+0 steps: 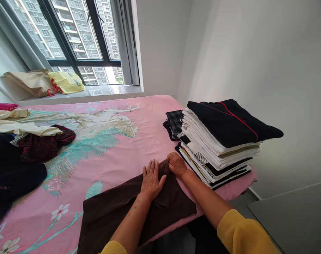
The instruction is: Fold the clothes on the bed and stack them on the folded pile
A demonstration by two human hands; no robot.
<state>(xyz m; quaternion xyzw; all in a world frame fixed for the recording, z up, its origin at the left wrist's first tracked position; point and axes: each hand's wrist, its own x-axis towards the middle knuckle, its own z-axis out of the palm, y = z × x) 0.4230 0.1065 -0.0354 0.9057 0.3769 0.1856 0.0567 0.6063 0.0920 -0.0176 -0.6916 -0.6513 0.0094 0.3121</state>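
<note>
A dark brown garment (113,208) lies flat, partly folded, along the near edge of the bed; its exact kind I cannot tell. My left hand (151,180) rests on it with the palm down and the fingers stretched out. At the garment's far right corner, my right hand (177,164) has its fingers curled round the cloth. Just beyond that hand stands a tall stack of folded clothes (218,151), mostly white and black. On top of the stack sits a black garment with red piping (234,123).
A pink sheet (150,116) with a bird and flower print covers the bed. Loose clothes (44,141) lie in a heap at the left. A dark checked folded cloth (174,121) is behind the stack. Paper bags (33,82) lie on the window sill.
</note>
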